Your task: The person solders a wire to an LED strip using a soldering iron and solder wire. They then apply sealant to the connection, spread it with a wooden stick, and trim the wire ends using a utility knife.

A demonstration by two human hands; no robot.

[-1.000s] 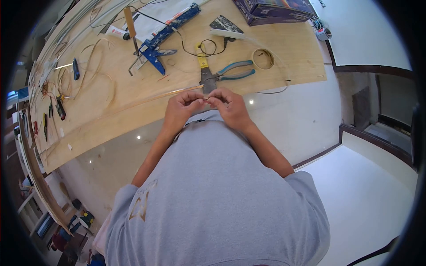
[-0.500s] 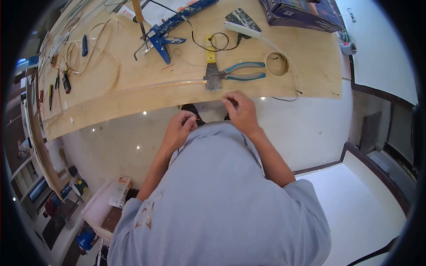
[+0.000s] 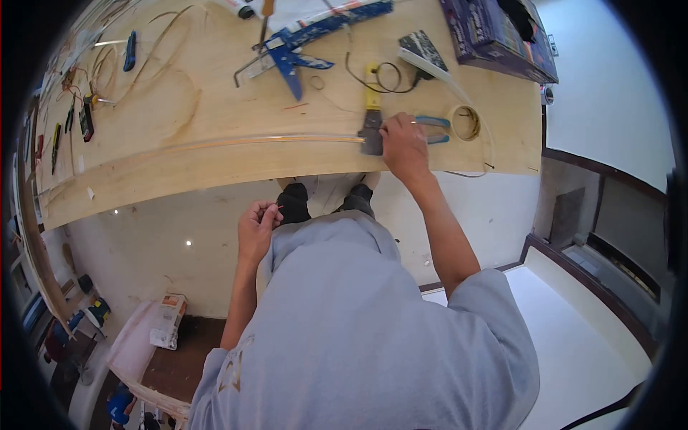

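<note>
My left hand (image 3: pixel 258 226) is in front of the table edge, thumb and fingers pinched on a thin orange-tipped piece, perhaps wire; most of it is hidden. My right hand (image 3: pixel 405 149) is over the table, its fingers curled around the head of the blue-handled pliers (image 3: pixel 435 121). The pliers' jaws are hidden beneath it, and the handles point right. Against the fingertips lies a scraper (image 3: pixel 372 140) with a yellow handle. A long thin strip (image 3: pixel 272 139) runs left from its blade. Just right of the pliers sits a roll of tape (image 3: pixel 466 123).
On the wooden table (image 3: pixel 236 107) lie a blue caulking gun (image 3: pixel 290 61), a black adapter (image 3: pixel 424 51) with cable, and a blue cutter (image 3: pixel 130 51). A purple box (image 3: pixel 494 39) stands back right. Small tools and loose wires lie at left. Below left is an open crate (image 3: pixel 132 358).
My right hand has moved forward from the table edge onto the pliers. The left hand, still pinching the thin piece, is lower and further left. The camera view has shifted.
</note>
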